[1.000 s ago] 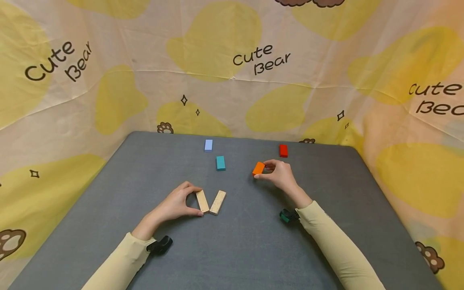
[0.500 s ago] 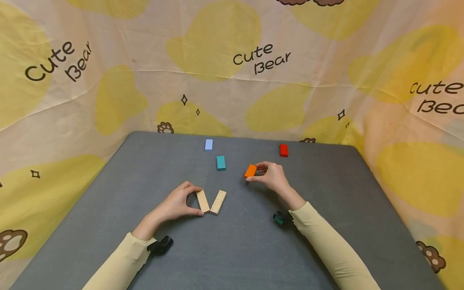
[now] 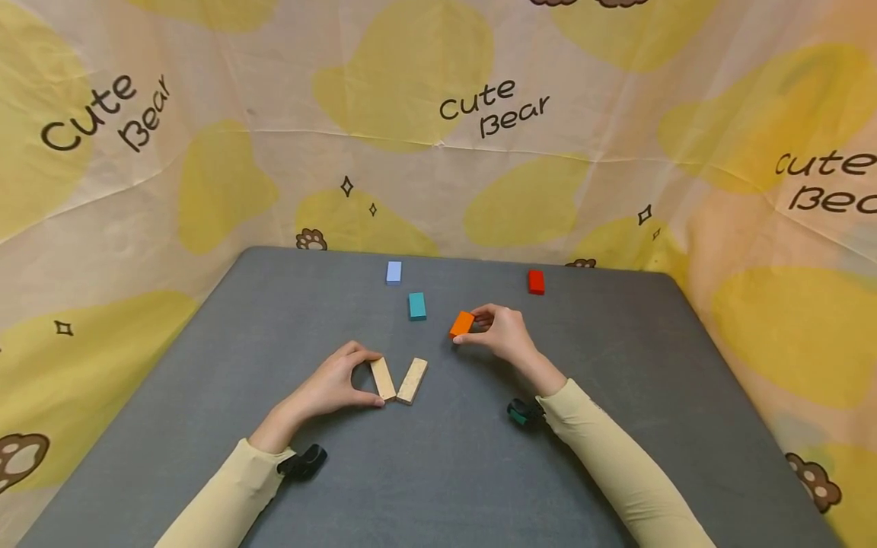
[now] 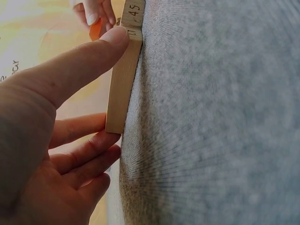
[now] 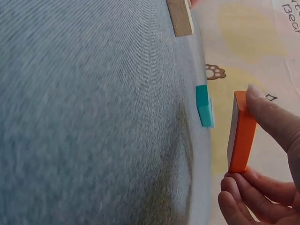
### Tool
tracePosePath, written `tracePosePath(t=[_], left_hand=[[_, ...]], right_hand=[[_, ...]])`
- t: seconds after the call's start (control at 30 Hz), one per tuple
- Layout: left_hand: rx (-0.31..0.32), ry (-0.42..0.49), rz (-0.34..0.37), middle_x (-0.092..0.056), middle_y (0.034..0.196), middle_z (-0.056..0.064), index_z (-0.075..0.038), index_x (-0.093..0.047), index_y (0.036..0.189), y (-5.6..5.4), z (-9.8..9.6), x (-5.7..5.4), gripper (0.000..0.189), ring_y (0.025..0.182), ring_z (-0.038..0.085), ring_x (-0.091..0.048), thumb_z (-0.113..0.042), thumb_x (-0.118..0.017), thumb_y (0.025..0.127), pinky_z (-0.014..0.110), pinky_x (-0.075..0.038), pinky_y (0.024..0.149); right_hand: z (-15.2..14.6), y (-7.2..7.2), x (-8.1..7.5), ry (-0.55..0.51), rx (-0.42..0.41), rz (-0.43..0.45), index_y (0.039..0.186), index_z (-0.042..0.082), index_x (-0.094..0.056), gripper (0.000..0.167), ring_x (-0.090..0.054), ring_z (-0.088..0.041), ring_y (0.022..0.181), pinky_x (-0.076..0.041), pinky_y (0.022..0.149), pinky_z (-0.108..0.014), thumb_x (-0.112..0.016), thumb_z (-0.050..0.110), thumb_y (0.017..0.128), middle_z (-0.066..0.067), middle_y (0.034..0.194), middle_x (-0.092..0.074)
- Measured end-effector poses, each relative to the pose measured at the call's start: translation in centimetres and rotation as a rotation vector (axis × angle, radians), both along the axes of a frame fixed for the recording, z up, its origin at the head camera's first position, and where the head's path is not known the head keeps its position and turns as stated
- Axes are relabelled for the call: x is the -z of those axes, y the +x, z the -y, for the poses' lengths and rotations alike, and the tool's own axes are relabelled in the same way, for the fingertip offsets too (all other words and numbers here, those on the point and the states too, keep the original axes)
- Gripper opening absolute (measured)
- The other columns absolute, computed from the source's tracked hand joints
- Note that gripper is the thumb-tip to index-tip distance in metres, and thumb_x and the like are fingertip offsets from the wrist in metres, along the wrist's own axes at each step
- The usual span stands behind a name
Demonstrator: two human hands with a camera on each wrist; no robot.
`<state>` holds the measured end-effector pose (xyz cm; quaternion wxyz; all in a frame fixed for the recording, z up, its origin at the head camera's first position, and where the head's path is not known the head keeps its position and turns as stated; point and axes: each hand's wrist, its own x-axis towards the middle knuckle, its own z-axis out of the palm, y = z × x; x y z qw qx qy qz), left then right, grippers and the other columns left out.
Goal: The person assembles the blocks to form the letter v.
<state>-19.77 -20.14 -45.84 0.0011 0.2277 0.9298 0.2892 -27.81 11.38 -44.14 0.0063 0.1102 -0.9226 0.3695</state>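
Observation:
My left hand [image 3: 334, 383] pinches a plain wooden block [image 3: 383, 379] by its two ends, thumb at the near end. The block lies on the grey table. Just right of it a second wooden block [image 3: 412, 381] slants the other way, so the pair forms a V with near ends close together. An orange block [image 3: 462, 325] is pinched between thumb and fingers of my right hand [image 3: 503, 333]. In the right wrist view the orange block [image 5: 242, 132] appears raised off the table surface.
A teal block [image 3: 417, 307] lies beyond the wooden pair. Farther back are a light blue block [image 3: 393, 273] and a red block [image 3: 537, 282], close to the table's far edge. A patterned cloth [image 3: 404, 91] hangs behind the table [image 3: 438, 487].
My right hand has carried the orange block leftward and slightly nearer, toward the wooden blocks. The left hand and its wooden block have stayed in place.

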Motion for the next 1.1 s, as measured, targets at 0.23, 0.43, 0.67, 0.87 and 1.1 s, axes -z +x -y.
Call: tracePosePath(t=[0.23, 0.43, 0.67, 0.87, 1.1], left_hand=[[0.002, -0.003, -0.001, -0.054, 0.106, 0.003, -0.008, -0.06, 0.125, 0.0, 0.0, -0.1, 0.075, 0.095, 0.018, -0.053, -0.047, -0.084, 0.065, 0.04, -0.044, 0.086], [0.003, 0.008, -0.015, -0.055, 0.107, 0.002, -0.009, -0.061, 0.124, 0.0, 0.0, 0.1, 0.074, 0.098, 0.018, -0.054, -0.046, -0.085, 0.064, 0.04, -0.044, 0.088], [-0.004, 0.008, -0.013, -0.055, 0.107, 0.002, -0.009, -0.061, 0.124, 0.1, 0.0, 0.1, 0.074, 0.099, 0.019, -0.054, -0.046, -0.084, 0.064, 0.041, -0.044, 0.088], [-0.006, 0.008, -0.013, -0.055, 0.107, 0.001, -0.01, -0.061, 0.123, 0.0, 0.1, 0.1, 0.074, 0.099, 0.019, -0.054, -0.046, -0.085, 0.064, 0.041, -0.043, 0.089], [-0.005, 0.002, -0.015, -0.055, 0.107, 0.002, -0.011, -0.061, 0.124, 0.1, 0.0, 0.0, 0.074, 0.099, 0.019, -0.054, -0.047, -0.084, 0.064, 0.041, -0.044, 0.088]], right_hand=[[1.0, 0.0, 0.0, 0.004, -0.005, 0.004, 0.109, 0.008, -0.067, 0.067, -0.065, -0.018, 0.09, -0.052, 0.08, -0.033, -0.085, 0.05, 0.06, -0.005, 0.103, -0.07], [1.7, 0.0, 0.2, 0.001, -0.016, 0.016, 0.11, 0.008, -0.066, 0.068, -0.064, -0.018, 0.092, -0.052, 0.081, -0.033, -0.085, 0.05, 0.06, -0.006, 0.103, -0.069], [2.4, 0.1, 0.3, -0.002, -0.038, 0.018, 0.107, 0.008, -0.067, 0.067, -0.064, -0.018, 0.09, -0.052, 0.08, -0.032, -0.086, 0.05, 0.059, -0.005, 0.1, -0.068], [2.9, 0.2, 0.5, 0.005, -0.041, 0.023, 0.107, 0.008, -0.067, 0.066, -0.063, -0.017, 0.088, -0.052, 0.08, -0.031, -0.086, 0.05, 0.059, -0.005, 0.099, -0.068], [3.5, 0.3, 0.9, 0.026, -0.044, 0.022, 0.107, 0.008, -0.067, 0.065, -0.061, -0.017, 0.087, -0.051, 0.079, -0.031, -0.085, 0.049, 0.06, -0.005, 0.098, -0.067]])
